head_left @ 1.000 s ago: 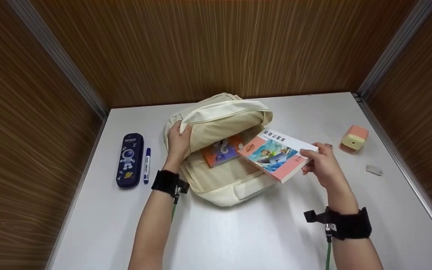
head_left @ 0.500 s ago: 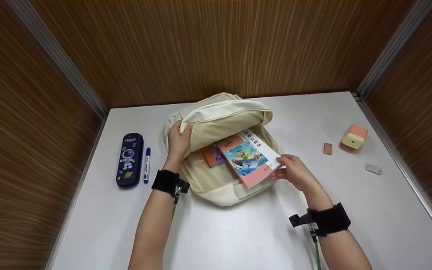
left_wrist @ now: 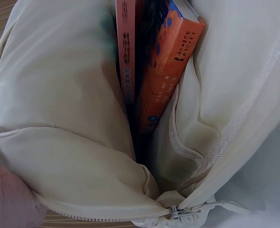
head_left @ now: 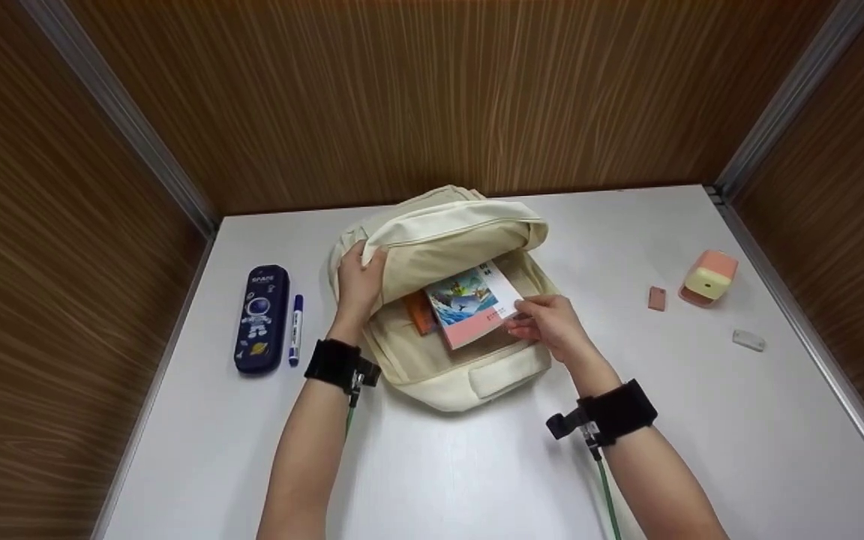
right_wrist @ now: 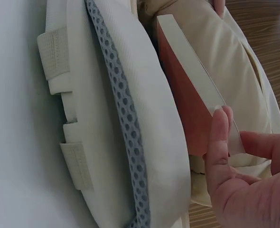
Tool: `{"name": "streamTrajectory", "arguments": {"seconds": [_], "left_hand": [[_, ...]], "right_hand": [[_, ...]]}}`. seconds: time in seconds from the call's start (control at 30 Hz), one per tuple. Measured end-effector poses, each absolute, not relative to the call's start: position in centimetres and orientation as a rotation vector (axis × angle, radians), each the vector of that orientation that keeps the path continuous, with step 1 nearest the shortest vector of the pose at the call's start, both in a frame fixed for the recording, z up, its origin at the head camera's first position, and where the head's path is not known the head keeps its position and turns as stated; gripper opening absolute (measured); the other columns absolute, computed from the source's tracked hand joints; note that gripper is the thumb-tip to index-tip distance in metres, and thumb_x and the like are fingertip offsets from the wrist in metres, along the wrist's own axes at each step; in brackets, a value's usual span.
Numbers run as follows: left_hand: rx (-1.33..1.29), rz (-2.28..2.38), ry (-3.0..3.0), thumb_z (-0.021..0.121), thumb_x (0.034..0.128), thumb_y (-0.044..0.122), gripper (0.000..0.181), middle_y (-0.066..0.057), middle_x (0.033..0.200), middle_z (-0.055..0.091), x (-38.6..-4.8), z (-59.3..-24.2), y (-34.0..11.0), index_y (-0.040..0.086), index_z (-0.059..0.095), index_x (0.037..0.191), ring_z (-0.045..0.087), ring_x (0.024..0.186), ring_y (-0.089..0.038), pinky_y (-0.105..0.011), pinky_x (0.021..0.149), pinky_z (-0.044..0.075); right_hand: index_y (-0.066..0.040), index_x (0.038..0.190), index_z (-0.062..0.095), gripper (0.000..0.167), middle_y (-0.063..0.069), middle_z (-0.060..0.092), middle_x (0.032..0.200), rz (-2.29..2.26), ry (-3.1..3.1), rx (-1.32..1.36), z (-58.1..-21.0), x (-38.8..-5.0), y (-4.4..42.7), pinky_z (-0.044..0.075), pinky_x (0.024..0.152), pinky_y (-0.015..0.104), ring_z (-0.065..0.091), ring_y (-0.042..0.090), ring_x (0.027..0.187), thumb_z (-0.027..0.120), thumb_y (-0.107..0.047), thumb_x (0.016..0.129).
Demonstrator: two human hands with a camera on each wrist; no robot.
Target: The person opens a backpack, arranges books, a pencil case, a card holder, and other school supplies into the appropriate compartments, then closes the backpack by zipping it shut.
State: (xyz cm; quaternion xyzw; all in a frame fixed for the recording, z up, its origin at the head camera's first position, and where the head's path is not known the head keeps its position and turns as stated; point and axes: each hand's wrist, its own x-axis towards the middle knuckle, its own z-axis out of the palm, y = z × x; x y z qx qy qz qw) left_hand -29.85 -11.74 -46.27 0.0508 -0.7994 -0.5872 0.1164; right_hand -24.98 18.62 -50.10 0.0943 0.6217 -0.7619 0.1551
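If the backpack flap (head_left: 454, 251) held by the left grip (head_left: 359, 283) slips, the right grip's (head_left: 550, 322) pinched paperback (head_left: 465, 303) could be caught.

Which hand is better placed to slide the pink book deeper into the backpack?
Probably the right hand: it pinches the pink book near a corner, while the left hand holds up the backpack flap.

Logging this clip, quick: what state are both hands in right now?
Left hand: holding the bag flap.
Right hand: pinching the pink book.
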Motion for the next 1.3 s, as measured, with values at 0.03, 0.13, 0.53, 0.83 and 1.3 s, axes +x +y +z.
{"name": "streamTrajectory", "arguments": {"seconds": [0.03, 0.13, 0.53, 0.83, 1.3], "left_hand": [[0.151, -1.724, -2.342, 0.058, 0.0991, 0.021, 0.028, -0.012, 0.114, 0.065, -29.8, -46.3, -11.8, 0.001, 0.066, 0.117, 0.058, 0.102, -0.022, -0.036, 0.092, 0.044], [0.152, -1.735, -2.342, 0.058, 0.0993, 0.022, 0.029, -0.012, 0.114, 0.065, -29.8, -46.3, -11.8, 0.001, 0.065, 0.119, 0.058, 0.102, -0.021, -0.036, 0.092, 0.044], [0.132, -1.776, -2.324, 0.057, 0.0985, 0.016, 0.028, -0.011, 0.111, 0.068, -29.7, -46.4, -11.8, 0.003, 0.065, 0.122, 0.061, 0.097, -0.019, -0.034, 0.089, 0.046], [0.135, -1.742, -2.386, 0.056, 0.0995, 0.019, 0.035, -0.013, 0.123, 0.064, -29.9, -46.4, -11.9, 0.001, 0.061, 0.129, 0.058, 0.113, -0.024, -0.035, 0.098, 0.043], [0.131, -1.729, -2.385, 0.057, 0.0985, 0.019, 0.034, -0.014, 0.122, 0.065, -29.7, -46.5, -11.9, 0.001, 0.062, 0.127, 0.058, 0.112, -0.024, -0.035, 0.097, 0.043]], "right_hand": [[0.017, 0.115, 0.048, 0.026, 0.015, 0.065, 0.076, -2.183, 1.793, 0.288, -50.2, -25.1, 18.3, 0.057, 0.065, 0.028, 0.07, 0.019, 0.067, 0.054, -0.002, 0.098], [0.016, 0.119, 0.045, 0.031, 0.016, 0.066, 0.079, -2.186, 1.794, 0.326, -50.5, -25.5, 17.3, 0.057, 0.068, 0.028, 0.07, 0.019, 0.069, 0.058, 0.0, 0.097], [0.021, 0.142, 0.025, 0.046, 0.023, 0.056, 0.099, -2.248, 1.673, 0.313, -50.7, -26.4, 15.3, 0.052, 0.087, 0.031, 0.068, 0.02, 0.083, 0.04, 0.004, 0.101], [0.019, 0.145, 0.018, 0.051, 0.035, 0.051, 0.121, -2.309, 1.644, 0.314, -50.2, -26.9, 14.2, 0.046, 0.097, 0.031, 0.064, 0.028, 0.106, 0.039, 0.009, 0.099], [0.014, 0.149, -0.006, 0.062, 0.04, 0.016, 0.15, -2.248, 1.615, 0.157, -50.0, -25.8, 15.5, 0.026, 0.112, 0.036, 0.025, 0.04, 0.142, 0.033, 0.008, 0.101]]}}
